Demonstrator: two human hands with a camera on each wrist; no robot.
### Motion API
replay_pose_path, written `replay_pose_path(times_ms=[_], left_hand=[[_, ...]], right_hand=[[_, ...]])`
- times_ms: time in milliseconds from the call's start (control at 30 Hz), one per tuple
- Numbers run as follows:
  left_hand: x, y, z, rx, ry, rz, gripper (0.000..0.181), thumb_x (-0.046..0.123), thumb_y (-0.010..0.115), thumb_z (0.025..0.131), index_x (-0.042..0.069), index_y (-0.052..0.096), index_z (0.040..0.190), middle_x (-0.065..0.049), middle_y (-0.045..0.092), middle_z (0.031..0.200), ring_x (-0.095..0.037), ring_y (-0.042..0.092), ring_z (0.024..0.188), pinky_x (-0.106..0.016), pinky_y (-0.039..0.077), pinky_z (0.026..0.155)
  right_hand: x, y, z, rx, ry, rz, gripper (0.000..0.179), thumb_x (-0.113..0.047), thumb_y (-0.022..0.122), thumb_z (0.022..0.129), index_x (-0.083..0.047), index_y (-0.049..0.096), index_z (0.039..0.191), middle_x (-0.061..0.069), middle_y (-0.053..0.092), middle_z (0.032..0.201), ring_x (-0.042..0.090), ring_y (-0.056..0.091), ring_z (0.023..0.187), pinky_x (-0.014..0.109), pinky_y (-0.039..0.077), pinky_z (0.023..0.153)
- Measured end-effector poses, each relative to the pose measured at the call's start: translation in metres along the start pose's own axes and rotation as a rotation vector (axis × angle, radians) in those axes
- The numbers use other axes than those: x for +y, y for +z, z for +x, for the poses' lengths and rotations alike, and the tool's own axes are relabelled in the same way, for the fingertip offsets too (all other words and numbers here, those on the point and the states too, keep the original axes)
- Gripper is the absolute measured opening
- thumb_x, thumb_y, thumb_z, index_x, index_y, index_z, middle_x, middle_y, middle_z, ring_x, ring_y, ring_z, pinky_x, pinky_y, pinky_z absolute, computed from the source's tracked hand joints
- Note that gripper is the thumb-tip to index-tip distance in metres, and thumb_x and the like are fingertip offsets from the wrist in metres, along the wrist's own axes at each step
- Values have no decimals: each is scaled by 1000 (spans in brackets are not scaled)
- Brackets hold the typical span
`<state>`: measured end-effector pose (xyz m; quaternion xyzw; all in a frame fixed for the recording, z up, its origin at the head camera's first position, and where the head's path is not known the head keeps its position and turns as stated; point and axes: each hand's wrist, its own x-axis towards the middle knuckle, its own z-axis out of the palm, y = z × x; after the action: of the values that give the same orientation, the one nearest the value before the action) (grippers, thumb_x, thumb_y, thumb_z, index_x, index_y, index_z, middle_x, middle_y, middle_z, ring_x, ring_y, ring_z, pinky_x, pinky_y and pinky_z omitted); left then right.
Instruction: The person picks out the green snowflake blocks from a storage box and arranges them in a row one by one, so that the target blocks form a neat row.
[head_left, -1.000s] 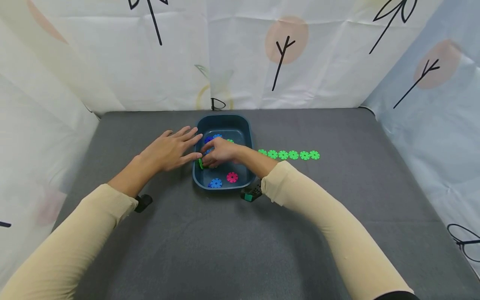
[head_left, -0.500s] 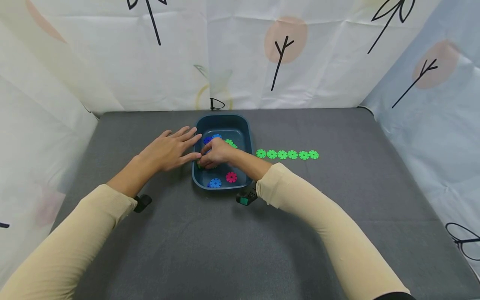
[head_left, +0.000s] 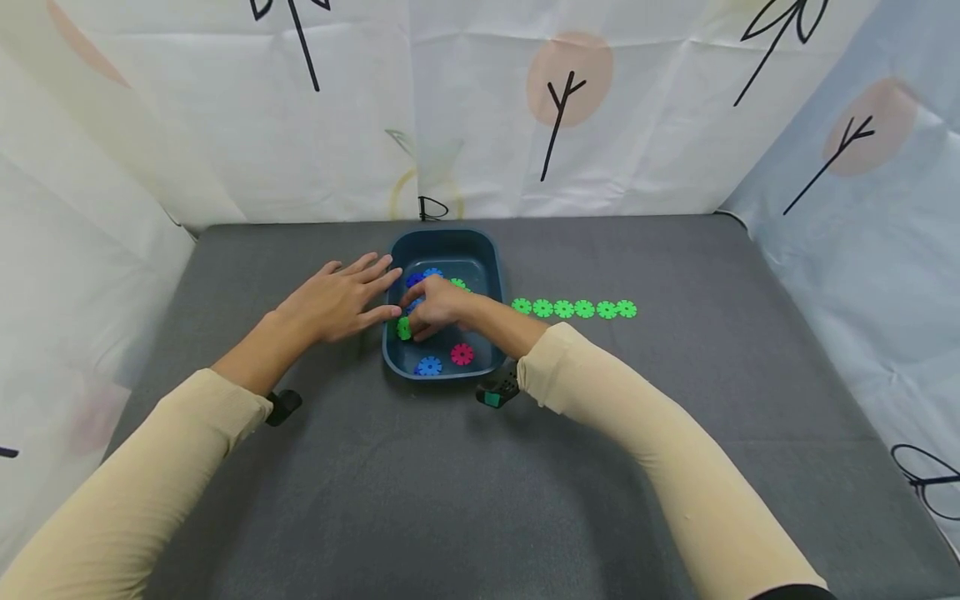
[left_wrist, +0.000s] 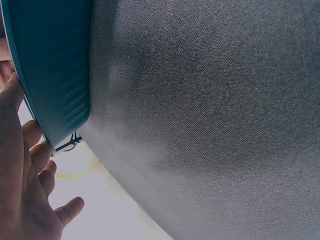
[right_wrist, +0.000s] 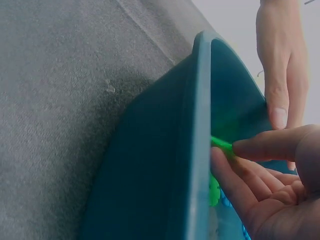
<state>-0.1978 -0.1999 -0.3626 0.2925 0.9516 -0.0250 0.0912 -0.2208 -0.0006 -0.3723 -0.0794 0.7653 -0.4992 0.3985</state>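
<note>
A green notched disc point(head_left: 404, 328) was pinched between the thumb and fingers of the right hand point(head_left: 437, 302), inside the blue plastic bin point(head_left: 444, 244). The bin's left rim was touched by the left hand point(head_left: 341, 300), whose fingers were spread and wrapped around nothing. Just beyond the right hand's fingers, a dark blue disc point(head_left: 415, 280) was seen, and more green discs point(head_left: 457, 284) were partly hidden behind that hand. Nearer the wearer than the right hand, a pink-red disc point(head_left: 462, 354) and a lighter blue disc point(head_left: 429, 366) were left lying on the bin's floor. To the right of the right hand, outside the bin, six green discs point(head_left: 564, 309) were lined up on the gray desk point(head_left: 420, 483).
</note>
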Motion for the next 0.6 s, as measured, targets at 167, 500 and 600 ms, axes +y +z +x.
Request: replay_pose_path(times_ms=[167,500,600], left_hand=[[1,0,0,0,-2,-4,72,54,42,103,10,27,158,-16,21,163,-35,15,151,-65,21,114],[2,-2,-1,6,-8,-7,73,54,44,103,9,28,158,-17,21,163,-36,17,150,-65,20,114],[2,-2,0,0,-16,-13,72,53,45,102,10,28,158,-16,21,163,-36,16,151,-65,20,114]], right_hand=[[2,-3,-5,22,-3,3,51,8,66,90,2,52,139,17,62,109,30,71,94,37,57,86],[1,-17,-40,17,-117,-61,46,7,63,90,7,53,135,18,73,99,38,70,100,46,55,90],[1,-30,-57,5,-159,-107,42,6,63,91,6,55,132,19,74,97,40,70,100,47,55,89]])
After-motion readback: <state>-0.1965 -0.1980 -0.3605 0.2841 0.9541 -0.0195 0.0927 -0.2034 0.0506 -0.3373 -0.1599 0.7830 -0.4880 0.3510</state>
